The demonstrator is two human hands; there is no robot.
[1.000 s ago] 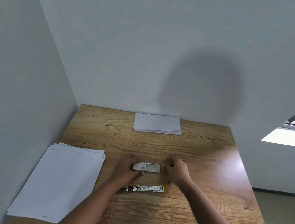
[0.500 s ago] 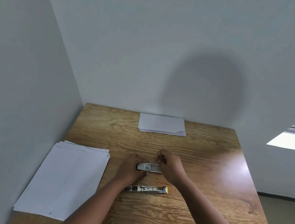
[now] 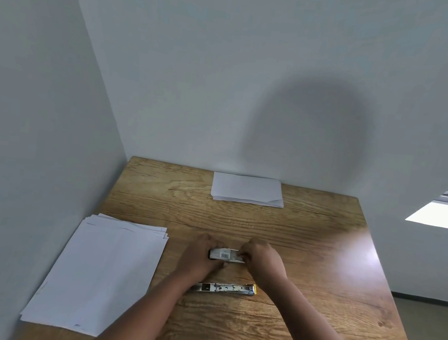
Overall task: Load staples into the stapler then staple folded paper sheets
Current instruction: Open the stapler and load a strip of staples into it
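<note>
A small white staple box [image 3: 224, 254] with a barcode lies on the wooden table [image 3: 304, 264]. My left hand [image 3: 200, 257] grips its left end. My right hand [image 3: 261, 260] has curled fingers pinching at the box's right end. What the fingertips hold is hidden. A metal stapler [image 3: 224, 288] with a yellow tip lies flat just in front of the box, between my forearms, untouched. A folded stack of white sheets [image 3: 247, 189] sits at the back edge of the table. A larger stack of flat white paper [image 3: 103, 271] lies at the left.
White walls close in the table on the left and at the back. The table's right edge drops off to a grey floor [image 3: 433, 337]. Bare wood shows on the right half of the table.
My right hand has moved left from beside the box onto its right end. The view has shifted slightly. The stapler has not moved.
</note>
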